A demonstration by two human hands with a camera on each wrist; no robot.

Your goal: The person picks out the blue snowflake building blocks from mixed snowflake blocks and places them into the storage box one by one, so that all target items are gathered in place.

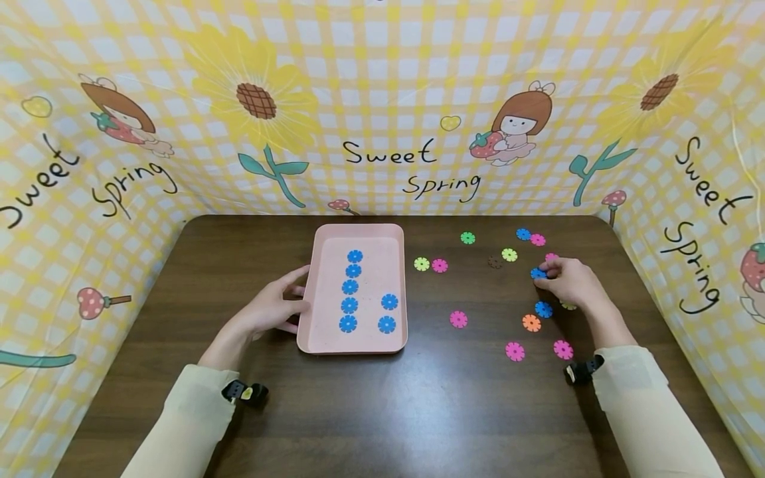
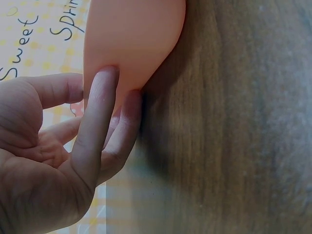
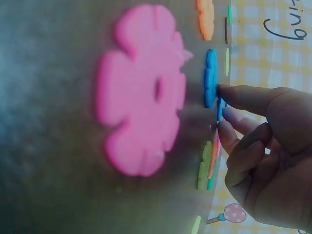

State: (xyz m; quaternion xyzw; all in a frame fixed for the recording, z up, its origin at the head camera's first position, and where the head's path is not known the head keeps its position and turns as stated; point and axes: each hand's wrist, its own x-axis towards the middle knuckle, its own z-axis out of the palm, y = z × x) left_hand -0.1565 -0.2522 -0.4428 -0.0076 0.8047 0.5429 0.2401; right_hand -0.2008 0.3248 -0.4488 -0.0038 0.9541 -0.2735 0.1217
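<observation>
Closest to the right wrist camera: a pink disc (image 3: pixel 134 92), flat on the surface (image 1: pixel 335 411). Beyond it, the right hand (image 1: pixel 570 284) pinches a blue disc (image 1: pixel 536 273), partly covered by the fingertips. The left hand (image 1: pixel 271 307), unclenched, rests its fingers against the pink tray (image 1: pixel 373 340), which contains seven blue discs (image 1: pixel 349 308). A yellow-green disc (image 1: pixel 569 307) is mostly hidden by the right wrist. Legible on the checked cloth (image 1: pixel 382 86): "Sweet Spring".

- Left sleeve (image 1: pixel 185 415): pale cream, plain, at eight o'clock.
- Right sleeve (image 1: pixel 648 398): matching cream, at four o'clock.
- Left wrist strap (image 1: pixel 236 390): black — small yellowish patch (image 1: pixel 247 393) — at that sleeve's two o'clock.
- Right wrist strap (image 1: pixel 588 369): black, at its sleeve's ten o'clock.
- Left hand (image 1: pixel 269 309), right hand (image 1: pixel 572 282): bare.
</observation>
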